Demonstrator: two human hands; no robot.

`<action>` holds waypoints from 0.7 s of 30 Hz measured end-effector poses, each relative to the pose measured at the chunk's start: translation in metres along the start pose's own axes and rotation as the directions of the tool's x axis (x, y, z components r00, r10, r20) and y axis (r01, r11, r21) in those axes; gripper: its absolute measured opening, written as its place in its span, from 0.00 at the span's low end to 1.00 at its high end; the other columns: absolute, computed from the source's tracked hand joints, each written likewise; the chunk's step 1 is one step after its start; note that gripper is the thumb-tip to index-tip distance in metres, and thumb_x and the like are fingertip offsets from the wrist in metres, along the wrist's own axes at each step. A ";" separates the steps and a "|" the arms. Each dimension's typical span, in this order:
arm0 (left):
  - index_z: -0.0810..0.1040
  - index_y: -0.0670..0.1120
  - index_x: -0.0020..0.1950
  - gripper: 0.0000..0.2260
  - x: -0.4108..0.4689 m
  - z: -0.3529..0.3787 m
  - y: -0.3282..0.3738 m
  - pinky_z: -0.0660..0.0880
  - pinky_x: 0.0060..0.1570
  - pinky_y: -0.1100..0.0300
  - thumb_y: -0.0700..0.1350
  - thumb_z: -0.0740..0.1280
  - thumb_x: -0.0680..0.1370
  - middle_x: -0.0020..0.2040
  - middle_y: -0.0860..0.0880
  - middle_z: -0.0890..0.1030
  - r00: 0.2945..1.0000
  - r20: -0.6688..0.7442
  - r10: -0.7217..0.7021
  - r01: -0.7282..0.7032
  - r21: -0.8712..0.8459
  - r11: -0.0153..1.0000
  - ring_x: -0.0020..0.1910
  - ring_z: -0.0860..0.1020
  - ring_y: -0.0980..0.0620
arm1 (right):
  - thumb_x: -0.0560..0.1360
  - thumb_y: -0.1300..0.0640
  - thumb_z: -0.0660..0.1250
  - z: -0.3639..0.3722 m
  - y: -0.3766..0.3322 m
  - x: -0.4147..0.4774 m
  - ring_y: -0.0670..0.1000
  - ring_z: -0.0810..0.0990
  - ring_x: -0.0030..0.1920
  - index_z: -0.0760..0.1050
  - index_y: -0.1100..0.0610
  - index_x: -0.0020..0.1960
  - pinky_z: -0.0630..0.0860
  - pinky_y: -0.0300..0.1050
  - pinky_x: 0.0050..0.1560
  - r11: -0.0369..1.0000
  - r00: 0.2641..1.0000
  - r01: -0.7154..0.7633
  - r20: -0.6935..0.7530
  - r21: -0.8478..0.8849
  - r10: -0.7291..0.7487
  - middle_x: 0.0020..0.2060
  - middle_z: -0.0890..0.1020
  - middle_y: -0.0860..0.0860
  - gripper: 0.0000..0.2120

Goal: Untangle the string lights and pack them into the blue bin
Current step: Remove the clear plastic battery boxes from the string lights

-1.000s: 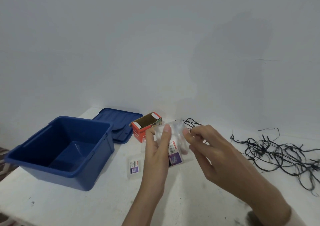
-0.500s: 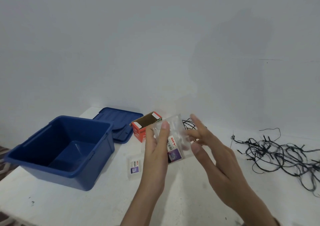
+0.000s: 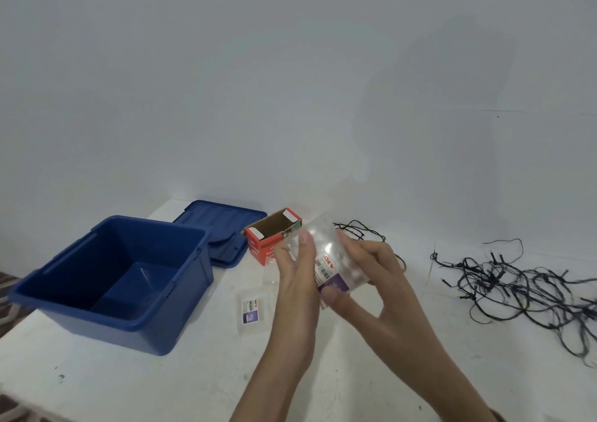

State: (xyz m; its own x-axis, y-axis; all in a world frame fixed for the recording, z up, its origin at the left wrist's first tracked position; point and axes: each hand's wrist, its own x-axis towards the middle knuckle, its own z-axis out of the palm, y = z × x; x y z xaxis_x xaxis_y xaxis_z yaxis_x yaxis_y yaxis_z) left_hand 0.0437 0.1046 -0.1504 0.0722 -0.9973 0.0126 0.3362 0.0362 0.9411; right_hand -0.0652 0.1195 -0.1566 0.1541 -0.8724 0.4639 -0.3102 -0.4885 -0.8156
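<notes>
The blue bin [image 3: 106,331] is sitting open at nine o'clock from the hands, nearer the left hand [image 3: 295,289], which is pinching a clear plastic packet [image 3: 326,257]. The right hand [image 3: 374,279] is gripping the same packet from its other side. The string lights [image 3: 517,282] are lying on the table [image 3: 161,386] at three o'clock, nearer the right hand. They are sprawling as a loose black tangle, stretching from nine toward four o'clock, apart from both hands.

blue bin [image 3: 181,295]; black string lights [image 3: 523,282]
</notes>
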 end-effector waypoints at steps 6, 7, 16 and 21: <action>0.81 0.50 0.50 0.16 -0.002 -0.004 0.003 0.78 0.43 0.56 0.54 0.55 0.79 0.44 0.46 0.85 0.980 0.150 -0.132 0.154 -0.145 0.977 0.41 0.83 0.51 | 0.69 0.48 0.68 0.003 0.010 -0.005 0.42 0.72 0.60 0.66 0.51 0.67 0.67 0.29 0.59 0.965 0.989 0.135 -0.034 -0.223 -0.146 0.58 0.71 0.40 0.28; 0.78 0.50 0.55 0.15 -0.002 -0.006 0.002 0.79 0.45 0.54 0.54 0.56 0.78 0.48 0.45 0.85 0.973 0.184 -0.137 0.160 -0.120 0.980 0.45 0.83 0.50 | 0.68 0.49 0.68 0.000 0.011 -0.004 0.40 0.71 0.59 0.66 0.51 0.66 0.66 0.27 0.58 0.961 0.988 0.141 -0.029 -0.238 -0.153 0.57 0.71 0.41 0.28; 0.67 0.64 0.65 0.33 0.004 -0.038 0.012 0.78 0.54 0.58 0.45 0.77 0.66 0.64 0.57 0.72 0.920 0.388 0.057 -0.232 0.422 0.877 0.57 0.76 0.61 | 0.58 0.66 0.66 -0.046 0.022 0.005 0.47 0.78 0.55 0.75 0.42 0.55 0.74 0.37 0.54 0.980 0.977 -0.136 0.186 0.143 0.108 0.55 0.78 0.42 0.30; 0.68 0.64 0.59 0.33 0.002 -0.040 0.019 0.75 0.44 0.70 0.40 0.79 0.63 0.56 0.58 0.73 0.926 0.374 0.058 -0.264 0.531 0.805 0.46 0.75 0.63 | 0.58 0.62 0.64 -0.047 0.021 0.004 0.50 0.76 0.58 0.74 0.42 0.61 0.75 0.45 0.59 0.979 0.972 -0.118 0.221 0.168 0.079 0.54 0.73 0.49 0.33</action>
State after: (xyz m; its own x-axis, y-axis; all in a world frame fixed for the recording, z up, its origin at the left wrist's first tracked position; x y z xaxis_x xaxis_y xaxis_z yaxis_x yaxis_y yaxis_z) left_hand 0.0873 0.1055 -0.1462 -0.2645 -0.9451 0.1920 -0.2465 0.2588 0.9340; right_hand -0.1156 0.1068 -0.1560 0.3325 -0.8907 0.3099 -0.1638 -0.3781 -0.9111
